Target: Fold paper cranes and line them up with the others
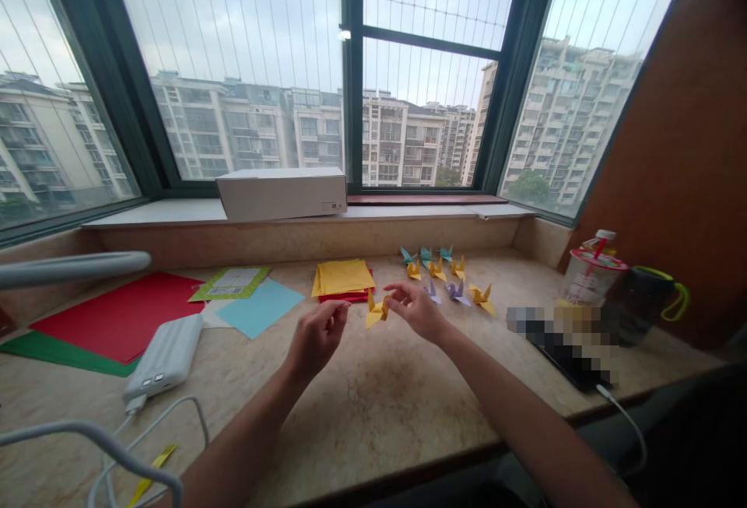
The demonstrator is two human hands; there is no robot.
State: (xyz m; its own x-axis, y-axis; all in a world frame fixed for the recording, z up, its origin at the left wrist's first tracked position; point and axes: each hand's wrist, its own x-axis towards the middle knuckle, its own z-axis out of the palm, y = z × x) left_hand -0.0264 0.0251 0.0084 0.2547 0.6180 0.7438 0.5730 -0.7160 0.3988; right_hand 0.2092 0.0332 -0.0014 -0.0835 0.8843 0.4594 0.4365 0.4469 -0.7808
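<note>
A yellow paper crane (377, 311) is pinched between the fingertips of my right hand (415, 310), held just above the stone counter. On the crane's left side is my left hand (318, 337), its fingers curled together and a small gap away from the paper; nothing shows in them. Beyond my right hand stand several finished paper cranes in rows: teal cranes (426, 256) at the back, yellow cranes (435, 269) in the middle, and purple cranes (457, 293) in front. One more yellow crane (482, 299) ends the front row.
Behind my hands lies a stack of yellow and red paper (342, 278). To the left are red sheets (125, 313), light blue paper (260, 307), a white power bank (164, 356) and cables. At right are a phone (560, 348), a drink cup (589, 278) and a dark mug (639, 306).
</note>
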